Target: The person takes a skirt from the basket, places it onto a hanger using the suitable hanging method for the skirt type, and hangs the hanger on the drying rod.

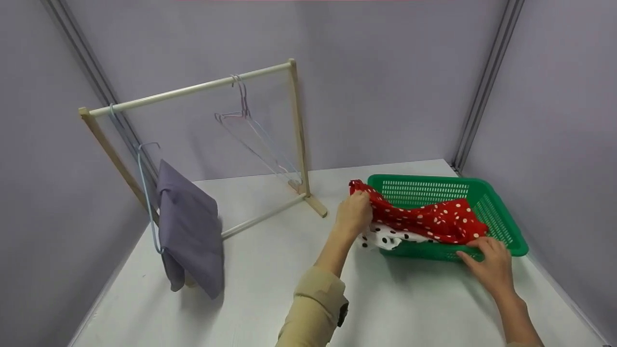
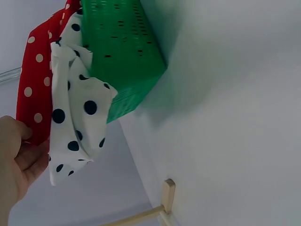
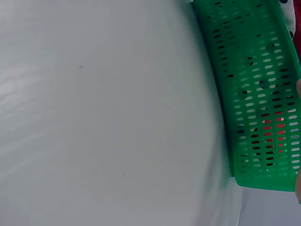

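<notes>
A red cloth with white dots (image 1: 446, 219) lies across the green basket (image 1: 501, 212), its left end raised above the rim. My left hand (image 1: 354, 212) pinches that end; its thumb and fingers also show on the red fabric in the left wrist view. Beneath it, a white cloth with black dots (image 2: 80, 113) spills over the basket's near left corner. At the front right of the basket, my right hand (image 1: 491, 265) holds the rim, thumb on the outside, fingertips at the red cloth's edge. Only slivers of this hand appear in the right wrist view.
On the left stands a rack with a white rail (image 1: 188, 90) and wooden legs (image 1: 299, 130). A grey-purple cloth (image 1: 193, 231) hangs there on a light blue hanger (image 1: 147, 202). Several bare hangers (image 1: 245, 113) hang farther right. Walls enclose the white table (image 1: 260, 279).
</notes>
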Motion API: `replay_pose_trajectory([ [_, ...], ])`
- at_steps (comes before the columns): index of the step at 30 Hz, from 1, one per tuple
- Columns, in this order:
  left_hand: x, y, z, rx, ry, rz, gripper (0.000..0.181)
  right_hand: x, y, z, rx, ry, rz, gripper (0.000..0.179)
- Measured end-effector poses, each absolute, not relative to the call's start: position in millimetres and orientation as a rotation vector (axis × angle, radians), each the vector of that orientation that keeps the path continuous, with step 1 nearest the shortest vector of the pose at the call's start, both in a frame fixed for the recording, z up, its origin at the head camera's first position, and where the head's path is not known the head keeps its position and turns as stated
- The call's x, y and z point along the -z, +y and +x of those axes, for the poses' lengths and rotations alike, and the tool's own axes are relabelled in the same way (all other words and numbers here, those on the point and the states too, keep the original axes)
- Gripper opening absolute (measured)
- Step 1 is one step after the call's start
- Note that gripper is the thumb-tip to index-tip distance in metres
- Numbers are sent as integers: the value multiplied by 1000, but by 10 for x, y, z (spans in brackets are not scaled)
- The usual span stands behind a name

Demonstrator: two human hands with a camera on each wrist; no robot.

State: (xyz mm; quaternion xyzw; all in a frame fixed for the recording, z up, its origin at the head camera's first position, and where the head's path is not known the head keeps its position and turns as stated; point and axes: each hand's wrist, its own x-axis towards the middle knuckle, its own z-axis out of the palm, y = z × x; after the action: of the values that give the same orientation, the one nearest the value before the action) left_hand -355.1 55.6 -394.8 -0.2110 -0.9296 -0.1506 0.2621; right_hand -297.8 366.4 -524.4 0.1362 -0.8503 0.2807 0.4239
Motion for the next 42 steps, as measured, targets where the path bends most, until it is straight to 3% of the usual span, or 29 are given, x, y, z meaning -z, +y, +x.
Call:
replay_pose_trajectory([
  [9,3681,321,-3589,810,-2272,-457,6,5235,3616,-2956,-719,-2160,303,35],
  [16,3391,108,-3583,768,-2115,-327,6,5223,3653,-2951,-726,-2151,275,35],
  [29,3047,-333,-3522,721,-1974,-328,7,5244,3716,-2955,-697,-2145,290,32],
  [36,3074,-464,-3449,639,-1931,-341,6,5252,3711,-2947,-683,-2127,301,32],
  [42,3326,-418,-3377,368,-1893,-527,10,5226,3697,-2936,-698,-2157,264,31],
])
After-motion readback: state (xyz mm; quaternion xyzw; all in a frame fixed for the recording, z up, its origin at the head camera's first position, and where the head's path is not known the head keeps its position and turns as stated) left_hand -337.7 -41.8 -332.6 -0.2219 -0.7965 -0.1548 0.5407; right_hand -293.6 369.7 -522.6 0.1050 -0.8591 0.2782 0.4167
